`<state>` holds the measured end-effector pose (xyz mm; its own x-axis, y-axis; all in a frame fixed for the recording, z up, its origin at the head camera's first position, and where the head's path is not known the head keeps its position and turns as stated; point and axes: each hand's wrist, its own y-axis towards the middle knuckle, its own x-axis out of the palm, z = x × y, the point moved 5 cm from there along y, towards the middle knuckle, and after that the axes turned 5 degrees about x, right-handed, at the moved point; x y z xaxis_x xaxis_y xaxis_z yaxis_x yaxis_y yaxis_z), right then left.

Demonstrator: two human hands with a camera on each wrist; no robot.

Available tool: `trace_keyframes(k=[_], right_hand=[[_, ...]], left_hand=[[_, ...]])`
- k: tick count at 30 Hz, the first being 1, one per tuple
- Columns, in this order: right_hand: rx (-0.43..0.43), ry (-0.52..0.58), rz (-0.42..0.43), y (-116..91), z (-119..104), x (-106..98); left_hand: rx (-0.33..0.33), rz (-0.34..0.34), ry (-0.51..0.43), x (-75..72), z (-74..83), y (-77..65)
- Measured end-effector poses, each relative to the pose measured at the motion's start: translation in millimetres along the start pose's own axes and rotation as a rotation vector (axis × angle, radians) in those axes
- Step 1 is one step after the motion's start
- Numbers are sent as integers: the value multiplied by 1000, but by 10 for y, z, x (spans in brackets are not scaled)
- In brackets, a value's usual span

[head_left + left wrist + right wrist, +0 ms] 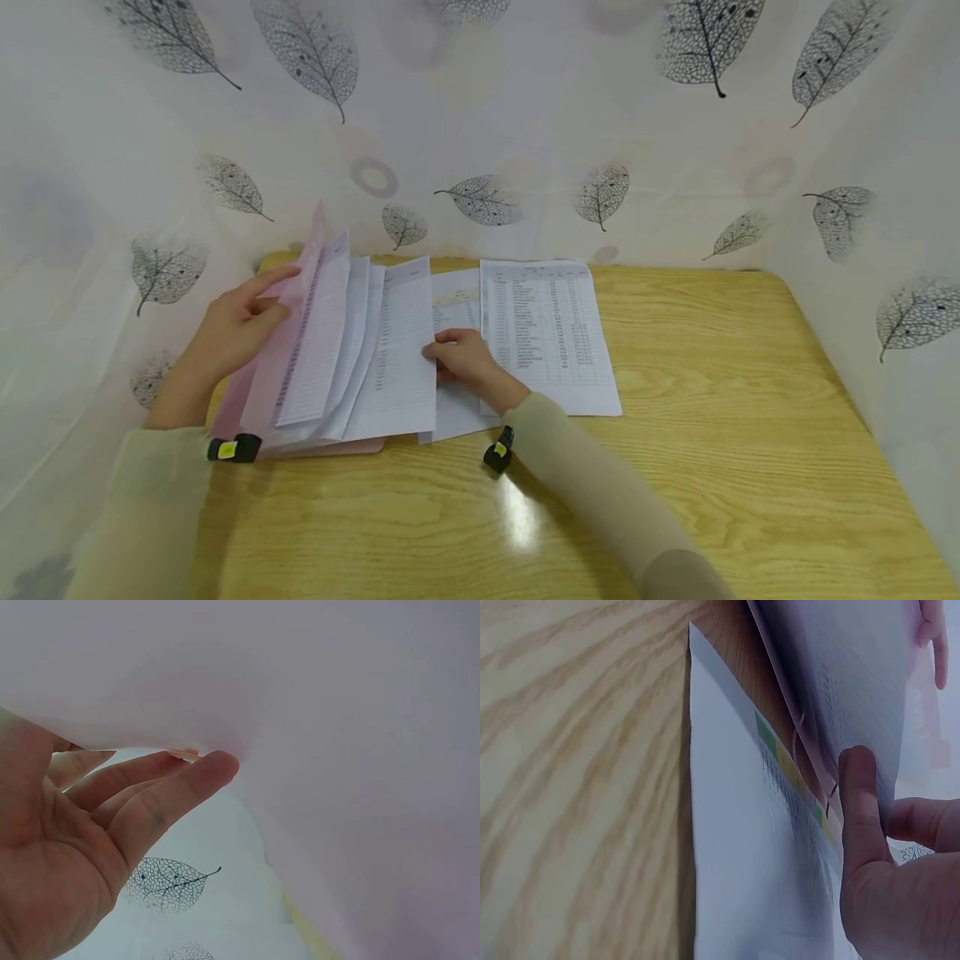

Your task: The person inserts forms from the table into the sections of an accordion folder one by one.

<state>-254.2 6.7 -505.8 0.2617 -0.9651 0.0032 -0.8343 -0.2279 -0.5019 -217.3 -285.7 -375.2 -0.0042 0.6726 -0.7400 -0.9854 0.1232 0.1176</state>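
Note:
On the left of the table lies a pink folder (pixel 258 383) with several printed sheets (pixel 405 350) fanned out from it. My left hand (pixel 232 329) pinches the edge of its raised pink cover (pixel 360 750) between thumb and fingers. The right hand (pixel 472 362) pinches the right edge of the outermost fanned sheet, its thumb on one face and fingers on the other. Below that hand lies a sheet with a green and yellow band (pixel 735 847). Partly over this one rests a printed table sheet (pixel 551 333), flat, to the right of the hand.
The wooden table (pixel 720 417) extends to the right and toward me. A white cloth with leaf prints (pixel 480 108) hangs behind it and along both sides. Each wrist bears a black device with a yellow mark, such as the right one (pixel 498 450).

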Motion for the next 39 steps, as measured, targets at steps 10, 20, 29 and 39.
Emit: trace_keyframes(k=[10, 20, 29, 39], right_hand=[[7, 34, -43, 5, 15, 210], [16, 24, -69, 74, 38, 411], [21, 37, -58, 98, 32, 484], [12, 61, -54, 118, 14, 612]], left_hand=[[-9, -1, 15, 2, -24, 4], [-3, 4, 28, -26, -30, -15], [3, 10, 19, -35, -16, -19], [7, 14, 7, -30, -4, -15]])
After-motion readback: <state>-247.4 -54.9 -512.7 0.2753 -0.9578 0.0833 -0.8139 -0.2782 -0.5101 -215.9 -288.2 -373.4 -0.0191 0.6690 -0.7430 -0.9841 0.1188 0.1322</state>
